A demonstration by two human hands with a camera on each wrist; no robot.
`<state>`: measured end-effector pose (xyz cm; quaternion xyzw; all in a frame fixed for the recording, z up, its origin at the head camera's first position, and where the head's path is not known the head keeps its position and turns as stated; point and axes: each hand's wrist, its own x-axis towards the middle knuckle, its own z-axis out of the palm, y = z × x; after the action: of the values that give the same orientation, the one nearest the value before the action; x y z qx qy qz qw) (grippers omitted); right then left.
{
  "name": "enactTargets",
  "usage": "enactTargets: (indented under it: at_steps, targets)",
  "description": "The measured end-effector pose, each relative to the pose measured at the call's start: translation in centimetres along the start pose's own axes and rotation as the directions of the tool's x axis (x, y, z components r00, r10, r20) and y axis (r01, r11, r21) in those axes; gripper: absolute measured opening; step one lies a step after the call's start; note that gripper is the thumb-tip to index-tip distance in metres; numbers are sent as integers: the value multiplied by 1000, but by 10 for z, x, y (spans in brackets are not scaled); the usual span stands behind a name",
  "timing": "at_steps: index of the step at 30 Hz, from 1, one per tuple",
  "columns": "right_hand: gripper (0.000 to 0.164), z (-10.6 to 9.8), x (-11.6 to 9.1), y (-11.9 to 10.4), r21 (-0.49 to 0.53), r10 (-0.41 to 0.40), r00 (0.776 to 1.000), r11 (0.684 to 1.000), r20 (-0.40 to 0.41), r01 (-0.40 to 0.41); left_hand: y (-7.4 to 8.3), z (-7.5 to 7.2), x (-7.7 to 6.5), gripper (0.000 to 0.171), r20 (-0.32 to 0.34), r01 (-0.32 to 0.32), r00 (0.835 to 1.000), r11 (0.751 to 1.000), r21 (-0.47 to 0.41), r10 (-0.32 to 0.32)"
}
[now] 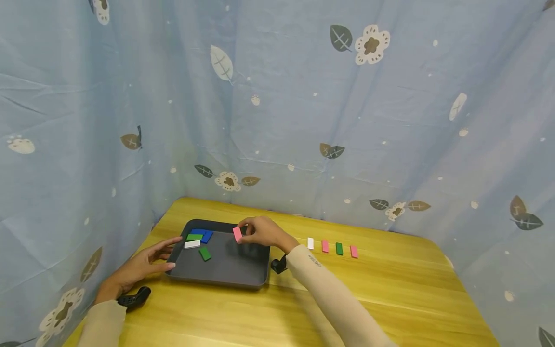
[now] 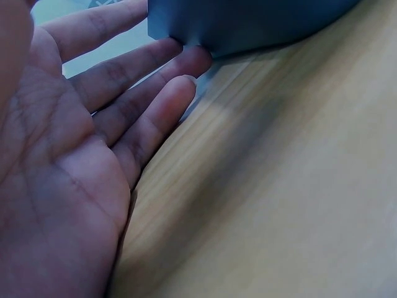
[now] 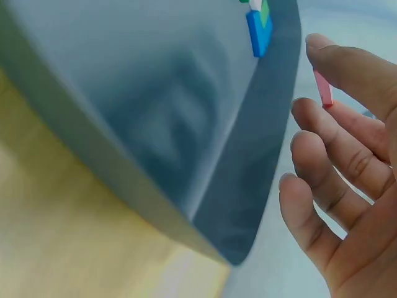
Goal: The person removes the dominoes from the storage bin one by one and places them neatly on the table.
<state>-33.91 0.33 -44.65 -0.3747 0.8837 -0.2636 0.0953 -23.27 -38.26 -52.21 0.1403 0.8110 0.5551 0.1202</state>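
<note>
A pink domino-like block [image 1: 237, 234] is pinched between thumb and fingers of my right hand [image 1: 260, 232], above the dark grey tray [image 1: 238, 274]. In the right wrist view the same pink block [image 3: 324, 90] shows edge-on at the thumb. My left hand [image 1: 140, 262] rests at the tray's left side, fingers spread; in the left wrist view its fingertips [image 2: 186, 87] meet the tray's outer wall [image 2: 236, 28]. Inside the tray, toward its left, lie blue blocks [image 1: 208, 236], a green block [image 1: 194, 237], a white block [image 1: 192, 244] and another green block [image 1: 205, 253].
Right of the tray a row on the wooden table [image 1: 390, 289] holds a white block [image 1: 310, 243], a pink block [image 1: 324, 246], a green block [image 1: 339, 248] and a second pink block [image 1: 354, 251]. Black devices sit at both wrists. A patterned curtain [image 1: 282, 120] hangs behind.
</note>
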Motion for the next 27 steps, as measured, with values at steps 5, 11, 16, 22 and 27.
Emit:
enactTargets:
  at_steps: [5,11,16,22,27]
  targets:
    - [48,-11,-12,9,-20,-14,1000,1000,-18,14,0,0,1,68,-7,11,1000,1000,0,-11]
    - [47,-25,-33,21,-46,0,999,999,-38,-2,2,1,1,69,-7,13,1000,1000,1,-13]
    - [47,-34,-51,35,-50,18,997,999,-72,-22,3,0,1,69,-2,10,1000,1000,-1,-10]
    - [45,-39,-74,54,-27,36,992,999,-123,-39,4,1,1,69,4,1,1000,1000,-1,-1]
    - [48,-46,-96,69,11,103,986,995,-134,-102,3,1,2,68,7,-9,1000,1000,5,9]
